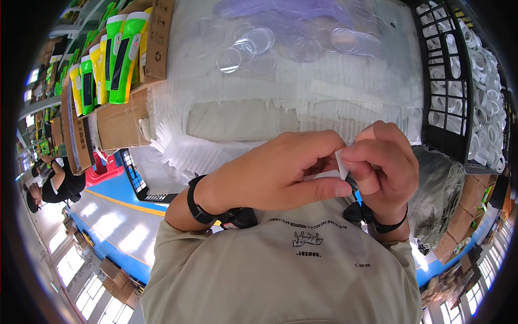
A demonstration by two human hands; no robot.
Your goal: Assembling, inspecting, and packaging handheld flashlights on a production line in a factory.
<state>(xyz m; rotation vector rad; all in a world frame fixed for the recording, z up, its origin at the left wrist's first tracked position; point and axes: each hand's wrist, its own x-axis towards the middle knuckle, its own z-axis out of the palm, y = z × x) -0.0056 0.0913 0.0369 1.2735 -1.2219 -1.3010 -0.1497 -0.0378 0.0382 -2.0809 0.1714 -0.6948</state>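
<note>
My left hand [280, 168] and my right hand [386, 156] meet in front of my chest, both closed around a small white piece [342, 165]. Only its thin white edges show between my fingers, so its exact kind is hidden. The left thumb lies along its near side, while the right thumb and fingers pinch its right end. Beyond my hands, several clear round discs [253, 42] lie loosely on the plastic-covered table [302, 86], some overlapping in a row.
At left stands a cardboard box [157, 40] with green and yellow flashlights [128, 56]. A black crate [447, 81] of white rings [488, 102] is at right. Purple film [286, 7] lies at the far side. A person in black [62, 181] sits at far left, near a red stool [103, 170].
</note>
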